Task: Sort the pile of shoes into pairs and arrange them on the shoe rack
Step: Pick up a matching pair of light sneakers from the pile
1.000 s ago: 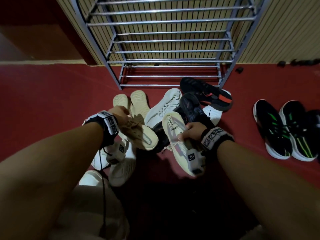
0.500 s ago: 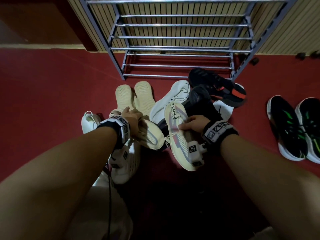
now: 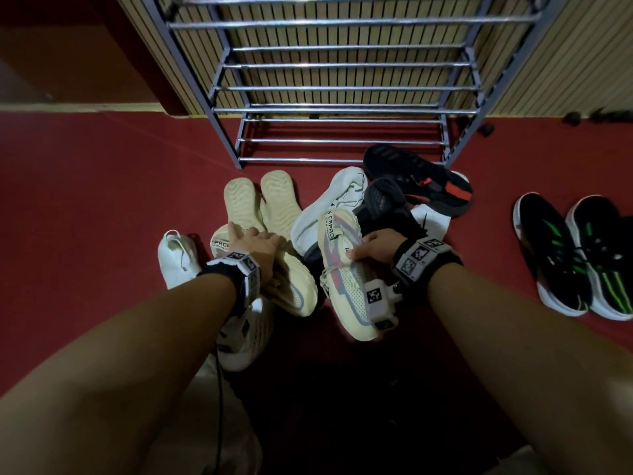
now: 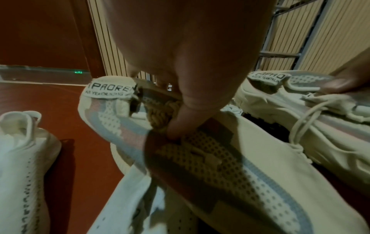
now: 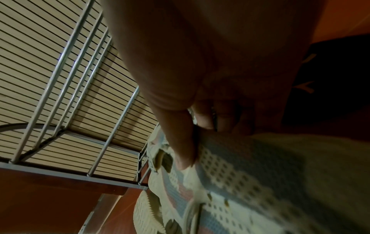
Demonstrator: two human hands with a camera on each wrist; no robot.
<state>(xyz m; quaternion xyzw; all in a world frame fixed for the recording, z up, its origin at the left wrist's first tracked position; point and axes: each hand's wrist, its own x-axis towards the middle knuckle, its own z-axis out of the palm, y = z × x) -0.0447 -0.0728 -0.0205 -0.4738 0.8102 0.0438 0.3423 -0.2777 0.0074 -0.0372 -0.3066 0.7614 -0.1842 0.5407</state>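
My left hand (image 3: pixel 253 241) grips a cream knit sneaker with grey and pink stripes (image 3: pixel 294 289), heel away from me. In the left wrist view my thumb (image 4: pixel 180 125) presses into the laces at the mouth of this sneaker (image 4: pixel 250 174). My right hand (image 3: pixel 370 248) grips the matching cream sneaker (image 3: pixel 342 286) by its side, held just right of the first. In the right wrist view my fingers (image 5: pixel 180 142) pinch its knit upper (image 5: pixel 250 174). The metal shoe rack (image 3: pixel 342 87) stands beyond the pile with bare shelves.
On the red floor lie two cream shoes soles-up (image 3: pixel 260 204), a white shoe (image 3: pixel 329 207), black shoes (image 3: pixel 421 180), and white shoes at left (image 3: pixel 174 255) and under my left wrist (image 3: pixel 246 337). A black-and-green pair (image 3: pixel 548 252) stands at right. A slatted wall backs the rack.
Both hands keep hold of their cream sneakers, which stay side by side. My left hand has shifted a little right and down over its shoe. The view has dipped, uncovering a white shoe at left.
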